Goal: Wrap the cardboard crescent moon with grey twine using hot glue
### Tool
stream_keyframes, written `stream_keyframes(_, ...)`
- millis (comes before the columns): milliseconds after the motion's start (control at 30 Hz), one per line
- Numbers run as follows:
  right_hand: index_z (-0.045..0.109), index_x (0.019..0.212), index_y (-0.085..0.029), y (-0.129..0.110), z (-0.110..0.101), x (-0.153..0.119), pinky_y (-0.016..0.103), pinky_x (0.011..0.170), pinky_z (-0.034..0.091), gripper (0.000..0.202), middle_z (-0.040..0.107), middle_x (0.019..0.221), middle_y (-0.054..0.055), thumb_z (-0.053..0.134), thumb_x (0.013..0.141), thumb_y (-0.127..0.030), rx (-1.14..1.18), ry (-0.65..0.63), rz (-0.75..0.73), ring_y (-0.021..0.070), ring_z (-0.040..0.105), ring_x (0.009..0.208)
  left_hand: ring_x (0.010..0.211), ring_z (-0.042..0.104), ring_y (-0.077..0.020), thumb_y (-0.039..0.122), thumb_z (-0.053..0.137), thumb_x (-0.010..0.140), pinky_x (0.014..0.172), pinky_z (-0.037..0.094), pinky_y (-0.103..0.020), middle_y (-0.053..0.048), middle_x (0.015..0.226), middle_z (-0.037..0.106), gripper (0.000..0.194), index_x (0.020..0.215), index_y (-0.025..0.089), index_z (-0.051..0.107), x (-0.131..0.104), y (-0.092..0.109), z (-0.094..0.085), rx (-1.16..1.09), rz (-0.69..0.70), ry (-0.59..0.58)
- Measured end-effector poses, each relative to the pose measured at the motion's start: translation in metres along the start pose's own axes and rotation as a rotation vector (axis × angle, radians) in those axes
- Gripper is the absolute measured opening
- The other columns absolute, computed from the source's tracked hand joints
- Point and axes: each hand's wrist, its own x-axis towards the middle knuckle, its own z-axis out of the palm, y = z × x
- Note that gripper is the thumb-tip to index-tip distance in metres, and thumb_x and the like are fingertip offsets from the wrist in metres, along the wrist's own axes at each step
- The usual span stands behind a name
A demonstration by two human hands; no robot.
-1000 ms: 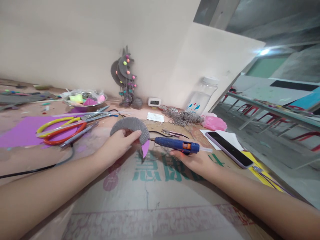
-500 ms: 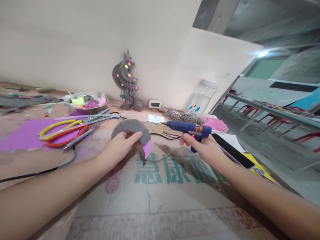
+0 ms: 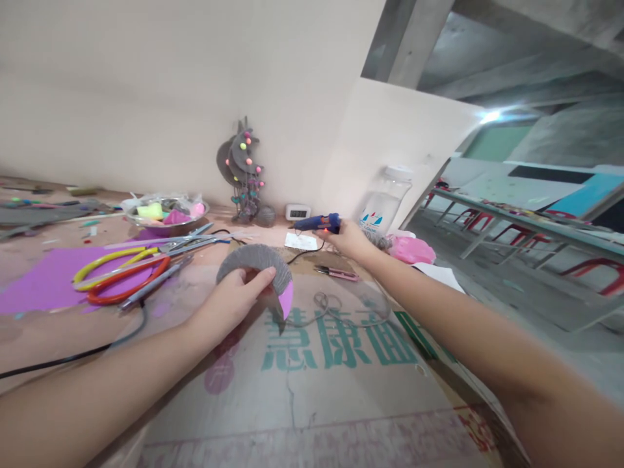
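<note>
My left hand (image 3: 244, 292) pinches a crescent shape (image 3: 260, 257) between thumb and fingers. Grey yarn wraps most of the crescent, and its lower right tip shows bare purple. Farther off, by the wall, my right hand (image 3: 344, 239) grips a blue hot glue gun (image 3: 312, 223) with a small red light glowing on it. The gun's nozzle points left, above a white card (image 3: 301, 241). From the crescent's tip a loose strand of grey yarn (image 3: 341, 320) trails right across the board. Pink-handled thread snips (image 3: 336, 272) lie below my right hand.
Scissors with yellow and red handles (image 3: 129, 296) lie on purple sheet (image 3: 39, 276) at left. Behind them stands a bowl of colourful pieces (image 3: 166, 224). A pompom-trimmed moon ornament (image 3: 244, 169), a small timer (image 3: 297, 212) and a clear bottle (image 3: 385, 201) line the wall.
My right hand has carried the glue gun forward and left, toward the timer and white card. The left hand still holds the crescent in nearly the same place. The view has tilted slightly upward.
</note>
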Motion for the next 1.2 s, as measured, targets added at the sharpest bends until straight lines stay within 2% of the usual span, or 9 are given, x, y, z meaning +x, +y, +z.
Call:
stream_keyframes(200,0.066,0.083,-0.009,0.022,0.027,0.016,0.026,0.061,0.044,0.028,0.068,0.076,0.009,0.058,0.079,-0.036,-0.143,-0.067,0.078,0.0168,0.059,0.065,0.065,0.061,-0.0199,0.054,0.054,0.075,0.056,0.040,-0.026,-0.005,0.070,0.070,0.040,0.067,0.016,0.064,0.001,0.001,0.000,0.014,-0.035,0.022)
stream_keyframes(333,0.065,0.094,-0.011,0.020,0.005,0.002,0.028,0.069,0.044,0.035,0.069,0.085,0.011,0.053,0.083,-0.043,-0.233,-0.065,0.020,0.0207,0.062,0.077,0.069,0.062,-0.0214,0.056,0.053,0.075,0.059,0.042,-0.027,-0.007,0.072,0.069,0.042,0.070,0.015,0.064,0.004,-0.005,0.000,-0.007,-0.019,-0.001)
stream_keyframes(433,0.064,0.102,-0.013,0.009,-0.016,-0.022,0.033,0.085,0.039,0.036,0.065,0.104,0.014,0.048,0.086,-0.042,-0.297,-0.015,-0.058,0.0253,0.057,0.098,0.072,0.063,-0.0218,0.055,0.052,0.076,0.062,0.043,-0.027,-0.007,0.076,0.071,0.041,0.074,0.016,0.065,0.003,-0.006,0.000,-0.032,0.005,-0.012)
stream_keyframes(567,0.067,0.093,-0.018,-0.019,-0.024,-0.069,0.032,0.077,0.043,0.037,0.067,0.095,0.009,0.039,0.091,-0.043,-0.322,-0.108,-0.226,0.0211,0.060,0.086,0.078,0.064,-0.0212,0.051,0.053,0.077,0.070,0.044,-0.026,-0.007,0.079,0.072,0.037,0.074,0.016,0.066,0.002,-0.004,0.000,-0.028,0.056,0.003)
stream_keyframes(733,0.066,0.095,-0.019,-0.059,-0.003,-0.121,0.031,0.078,0.045,0.041,0.065,0.098,0.008,0.052,0.082,-0.055,-0.261,-0.327,-0.539,0.0201,0.059,0.090,0.074,0.063,-0.0199,0.051,0.052,0.077,0.068,0.044,-0.026,-0.005,0.077,0.071,0.038,0.073,0.016,0.065,0.002,-0.002,-0.001,-0.002,0.051,0.024)
stream_keyframes(900,0.064,0.089,-0.016,-0.077,0.020,-0.141,0.030,0.077,0.043,0.026,0.065,0.085,0.007,0.039,0.093,-0.021,-0.258,-0.255,-0.852,0.0161,0.057,0.081,0.073,0.062,-0.0198,0.046,0.051,0.079,0.067,0.043,-0.026,-0.005,0.074,0.069,0.034,0.070,0.016,0.063,0.001,0.004,-0.001,0.017,0.045,0.047)
stream_keyframes(967,0.063,0.090,-0.016,-0.083,0.022,-0.144,0.029,0.070,0.042,0.025,0.064,0.077,0.005,0.037,0.092,-0.017,-0.271,-0.255,-0.906,0.0151,0.055,0.072,0.073,0.062,-0.0203,0.046,0.051,0.079,0.069,0.043,-0.027,-0.005,0.072,0.068,0.034,0.067,0.016,0.062,0.001,0.005,-0.001,0.044,0.045,0.058)
stream_keyframes(1033,0.060,0.091,-0.016,-0.091,0.020,-0.142,0.027,0.063,0.041,0.022,0.063,0.072,0.003,0.038,0.092,-0.018,-0.227,-0.252,-0.840,0.0135,0.053,0.065,0.072,0.062,-0.0204,0.047,0.052,0.078,0.069,0.043,-0.028,-0.005,0.071,0.068,0.035,0.067,0.016,0.061,0.001,0.003,-0.001,0.051,0.047,0.058)
stream_keyframes(1200,0.054,0.087,-0.018,-0.107,0.000,-0.119,0.022,0.060,0.040,0.013,0.060,0.074,0.000,0.042,0.090,-0.024,0.170,-0.265,-0.395,0.0101,0.052,0.065,0.068,0.061,-0.0195,0.050,0.050,0.078,0.063,0.042,-0.027,-0.003,0.065,0.067,0.037,0.064,0.017,0.060,0.001,0.000,-0.001,0.070,0.083,0.022)
